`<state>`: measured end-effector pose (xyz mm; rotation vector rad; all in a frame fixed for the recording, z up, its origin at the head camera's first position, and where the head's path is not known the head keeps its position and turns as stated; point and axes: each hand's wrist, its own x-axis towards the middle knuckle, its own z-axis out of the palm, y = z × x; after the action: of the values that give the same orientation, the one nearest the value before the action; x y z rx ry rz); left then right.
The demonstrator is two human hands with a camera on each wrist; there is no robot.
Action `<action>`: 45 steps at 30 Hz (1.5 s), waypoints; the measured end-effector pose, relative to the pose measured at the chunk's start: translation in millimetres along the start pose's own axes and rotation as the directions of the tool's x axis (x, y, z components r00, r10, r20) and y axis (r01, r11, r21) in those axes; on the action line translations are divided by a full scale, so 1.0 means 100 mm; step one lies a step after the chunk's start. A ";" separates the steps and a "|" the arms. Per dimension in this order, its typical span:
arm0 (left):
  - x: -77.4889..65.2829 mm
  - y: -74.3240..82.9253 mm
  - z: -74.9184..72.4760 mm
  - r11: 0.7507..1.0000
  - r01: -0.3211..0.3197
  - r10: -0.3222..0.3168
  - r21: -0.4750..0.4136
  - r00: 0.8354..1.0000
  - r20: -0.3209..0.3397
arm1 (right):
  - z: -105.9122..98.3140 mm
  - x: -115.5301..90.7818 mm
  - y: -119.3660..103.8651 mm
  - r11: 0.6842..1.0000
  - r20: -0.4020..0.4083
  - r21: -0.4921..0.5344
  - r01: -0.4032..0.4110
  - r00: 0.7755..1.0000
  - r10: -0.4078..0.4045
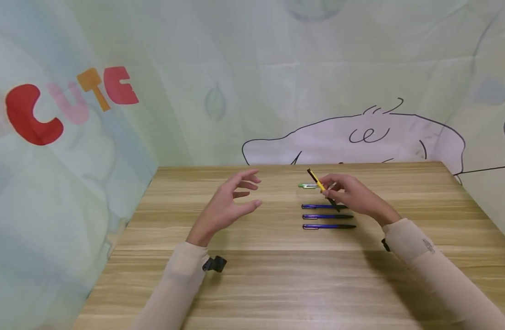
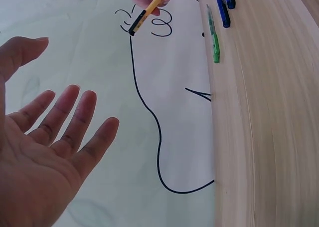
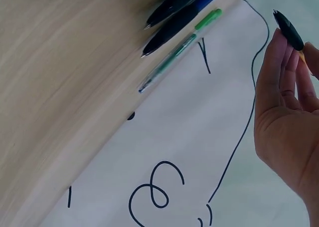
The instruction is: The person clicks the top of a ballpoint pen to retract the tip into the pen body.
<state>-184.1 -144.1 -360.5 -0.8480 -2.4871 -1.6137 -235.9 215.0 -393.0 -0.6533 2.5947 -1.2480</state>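
My right hand [image 1: 351, 195] pinches a yellow and black pen [image 1: 318, 183] between thumb and fingers, holding it aslant above the table. In the right wrist view the black tip end of that yellow pen [image 3: 289, 31] sticks out past the fingers. Under it lies a clear pen with green ends [image 1: 307, 186], partly hidden by the hand in the head view. Nearer to me, three blue pens with black grips [image 1: 328, 217] lie side by side in a row. My left hand [image 1: 231, 201] hovers over the table left of the pens, fingers spread and holding nothing.
The wood-grain table [image 1: 256, 288] ends at the back against a printed cloth backdrop [image 1: 186, 91] with a line drawing and coloured letters. Each sleeve carries a small black wrist camera, the left camera [image 1: 214, 264] showing plainly.
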 end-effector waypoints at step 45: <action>0.28 0.16 0.58 0.988 -0.141 0.145 -0.060 0.986 0.079 | 0.28 -0.48 -0.63 0.883 -0.008 0.468 0.028 1.000 -0.027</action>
<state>-185.9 -77.9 -364.5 -1.0951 -2.3813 -1.6373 -164.4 183.3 -362.2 -0.5876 2.1527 -1.7960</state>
